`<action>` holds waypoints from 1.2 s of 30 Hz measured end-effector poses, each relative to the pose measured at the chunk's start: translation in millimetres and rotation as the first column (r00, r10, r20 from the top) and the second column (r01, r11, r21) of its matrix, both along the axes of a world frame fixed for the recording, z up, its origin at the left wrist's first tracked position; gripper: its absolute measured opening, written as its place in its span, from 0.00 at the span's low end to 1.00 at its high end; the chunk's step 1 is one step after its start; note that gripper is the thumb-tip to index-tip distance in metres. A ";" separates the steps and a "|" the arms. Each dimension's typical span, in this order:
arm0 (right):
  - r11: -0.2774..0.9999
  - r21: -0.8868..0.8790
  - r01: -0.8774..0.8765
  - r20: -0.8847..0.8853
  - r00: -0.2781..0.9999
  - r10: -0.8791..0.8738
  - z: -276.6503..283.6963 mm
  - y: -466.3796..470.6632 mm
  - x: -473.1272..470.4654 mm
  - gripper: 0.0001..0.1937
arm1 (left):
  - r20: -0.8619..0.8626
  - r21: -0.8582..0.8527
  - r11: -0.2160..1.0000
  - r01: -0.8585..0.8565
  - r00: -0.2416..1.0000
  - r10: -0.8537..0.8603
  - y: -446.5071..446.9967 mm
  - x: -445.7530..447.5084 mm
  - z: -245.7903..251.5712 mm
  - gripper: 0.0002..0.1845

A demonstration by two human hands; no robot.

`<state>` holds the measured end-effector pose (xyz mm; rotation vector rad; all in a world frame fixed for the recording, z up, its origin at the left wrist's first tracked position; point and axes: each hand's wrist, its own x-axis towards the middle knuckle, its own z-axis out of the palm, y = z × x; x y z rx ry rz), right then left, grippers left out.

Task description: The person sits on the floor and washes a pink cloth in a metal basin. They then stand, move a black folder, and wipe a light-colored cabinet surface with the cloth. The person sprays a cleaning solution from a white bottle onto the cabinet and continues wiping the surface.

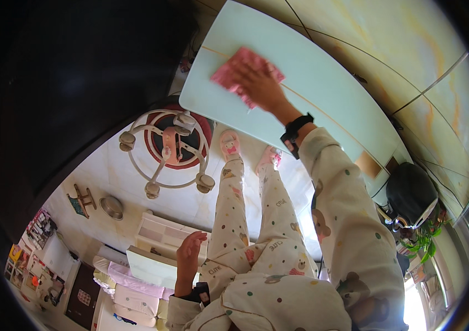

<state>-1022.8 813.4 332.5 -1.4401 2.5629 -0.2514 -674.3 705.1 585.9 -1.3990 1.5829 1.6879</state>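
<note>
My right hand (258, 87) lies palm down on a pink cloth (238, 68), pressing it flat against the pale glass-like top of a low cabinet (317, 120). The hand is slightly blurred, and its fingers spread over the cloth. A thin orange line runs along the top, partly under the cloth. My left hand (192, 248) hangs low beside my left thigh, away from the top, its fingers loosely bent and nothing seen in it. Each wrist wears a black strap with a small device.
A white wheeled round frame (168, 153) stands left of my feet. Farther off are a small folding stool (80, 201), a metal basin (111, 207) and a sofa (135, 296). A black object (411, 194) and a green plant (425, 240) are at the right. A large dark screen-like surface (73, 82) fills the upper left.
</note>
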 end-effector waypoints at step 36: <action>0.355 -0.114 0.928 0.122 0.367 -0.922 -35.5 267.6 78.6 0.26 | 0.007 0.110 0.957 0.267 0.963 -0.269 3.5 -13.8 -23.5 0.16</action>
